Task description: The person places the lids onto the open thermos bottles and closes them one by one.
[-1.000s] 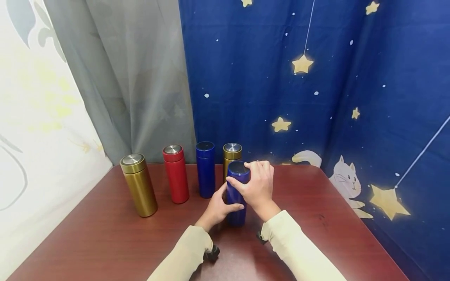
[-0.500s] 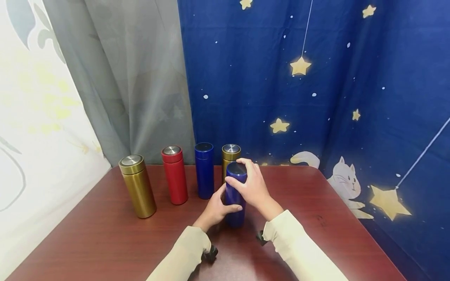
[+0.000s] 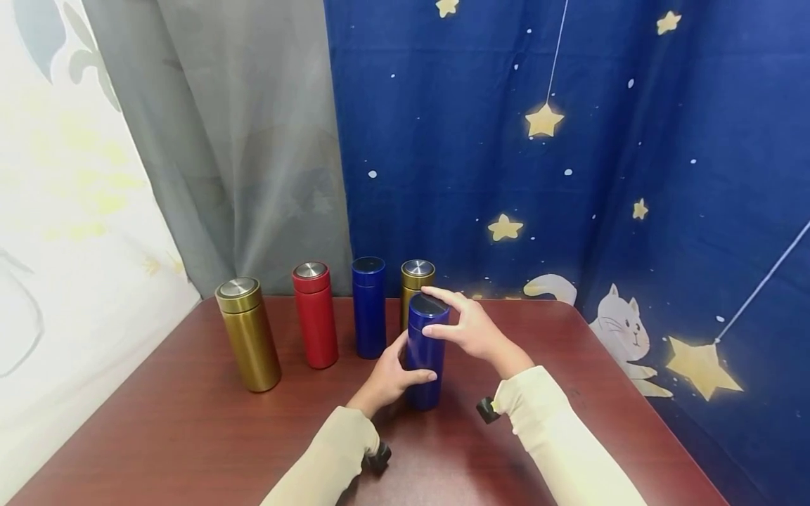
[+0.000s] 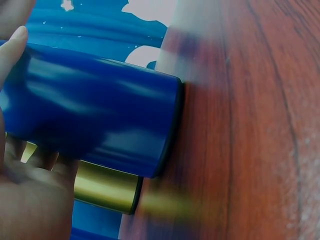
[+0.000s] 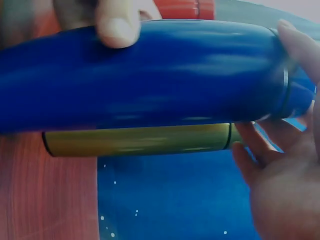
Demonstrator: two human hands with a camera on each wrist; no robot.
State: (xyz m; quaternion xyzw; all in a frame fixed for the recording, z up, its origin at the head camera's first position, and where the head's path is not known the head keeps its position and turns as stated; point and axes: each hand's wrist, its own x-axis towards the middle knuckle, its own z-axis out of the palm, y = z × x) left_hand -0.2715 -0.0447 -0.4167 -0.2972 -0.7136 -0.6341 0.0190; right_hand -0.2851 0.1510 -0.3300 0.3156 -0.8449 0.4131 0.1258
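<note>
A blue thermos [image 3: 425,350] with a dark-topped lid [image 3: 429,305] stands upright on the table in front of the others. My left hand [image 3: 387,378] grips it round the lower middle, thumb across the near side. My right hand [image 3: 473,329] holds the lid, thumb in front and fingers round the far side. In the left wrist view, the bottle's base [image 4: 172,125] sits right at the tabletop. The right wrist view shows the seam [image 5: 286,90] below the lid, with my right thumb close to it. A gold thermos [image 3: 414,282] stands behind, partly hidden.
Left of the held bottle stand a second blue thermos [image 3: 370,309], a red thermos [image 3: 316,316] and another gold thermos [image 3: 249,337]. The dark red table [image 3: 158,436] ends at a grey curtain [image 3: 278,140] and a blue star-patterned curtain [image 3: 455,140].
My right hand has turned counterclockwise round the lid: its thumb has shifted right, its fingers left on the far side, its wrist outward. My left hand and the other bottles stay put.
</note>
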